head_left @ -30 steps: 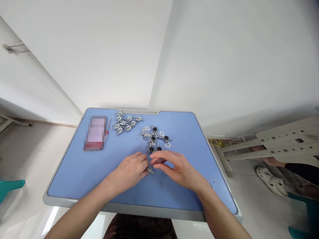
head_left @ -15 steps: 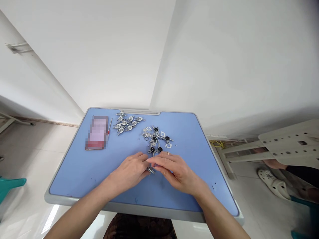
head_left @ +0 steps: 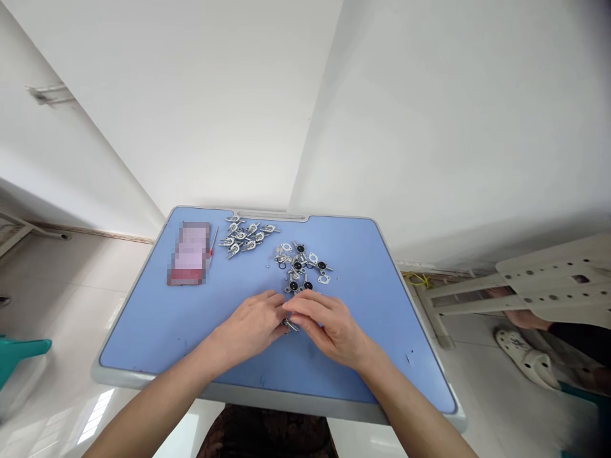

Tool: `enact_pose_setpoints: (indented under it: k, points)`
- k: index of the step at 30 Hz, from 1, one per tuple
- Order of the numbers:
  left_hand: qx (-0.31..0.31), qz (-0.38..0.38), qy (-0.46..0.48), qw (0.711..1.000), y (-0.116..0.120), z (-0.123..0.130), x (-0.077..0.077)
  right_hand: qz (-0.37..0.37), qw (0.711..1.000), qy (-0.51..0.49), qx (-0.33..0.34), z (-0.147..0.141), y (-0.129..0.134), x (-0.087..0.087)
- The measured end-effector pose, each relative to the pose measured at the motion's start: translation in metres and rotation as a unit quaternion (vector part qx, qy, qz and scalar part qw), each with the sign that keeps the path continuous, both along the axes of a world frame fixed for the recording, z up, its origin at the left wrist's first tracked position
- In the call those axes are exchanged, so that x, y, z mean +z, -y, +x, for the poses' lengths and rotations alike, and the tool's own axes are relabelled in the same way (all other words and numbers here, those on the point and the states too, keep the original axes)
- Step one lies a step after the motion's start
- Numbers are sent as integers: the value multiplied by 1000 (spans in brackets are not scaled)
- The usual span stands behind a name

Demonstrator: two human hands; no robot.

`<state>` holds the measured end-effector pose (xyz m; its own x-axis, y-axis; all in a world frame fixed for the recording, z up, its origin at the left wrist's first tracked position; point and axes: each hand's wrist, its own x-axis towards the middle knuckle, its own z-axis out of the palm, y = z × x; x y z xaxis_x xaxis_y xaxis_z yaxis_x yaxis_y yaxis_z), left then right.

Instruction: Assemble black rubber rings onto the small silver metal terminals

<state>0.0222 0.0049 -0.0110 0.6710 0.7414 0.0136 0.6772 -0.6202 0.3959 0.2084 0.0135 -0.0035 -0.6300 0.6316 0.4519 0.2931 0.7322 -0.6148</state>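
Note:
Near the front middle of the blue table (head_left: 210, 343), my left hand (head_left: 255, 323) is closed on a small metal part (head_left: 291, 325), whose shiny end sticks out below the fingers. My right hand (head_left: 329, 324) meets it from the right, its fingers bent together over the same part; whatever is between its fingertips is hidden. Just beyond my hands is a loose pile of metal parts with round black discs (head_left: 298, 266), mixed with flat silver plates (head_left: 324, 278). Farther left, several metal assemblies (head_left: 249, 236) lie in a group.
A pixelated flat object (head_left: 189, 251) with a red lower edge lies at the table's left, beside a thin red and silver tool (head_left: 212, 245). A white wall stands behind the table. At the right are a pale perforated frame (head_left: 563, 280) and a person's foot near a clog (head_left: 527, 359).
My right hand's fingers have drawn closer together over the part at my left fingertips. The whole view has shifted slightly. The groups of parts look the same.

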Motion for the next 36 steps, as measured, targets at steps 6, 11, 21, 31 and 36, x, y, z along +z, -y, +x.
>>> enact_pose_setpoints:
  k: [6,11,21,31,36]
  points:
    - [-8,3,-11,1000,0,0,2,-2,1000,-3,-2,10,-3,11]
    - [-6,-1,-9,1000,-1,0,1,57,997,13,-49,5,-4,4]
    - [-2,-17,15,1000,-1,0,-1,56,997,46,-36,6,-1,1]
    - [-4,-12,-1,1000,0,0,3,43,996,54,-50,6,1,2]
    - [0,-5,-3,1000,0,-1,2,10,999,37,-1,7,1,10]
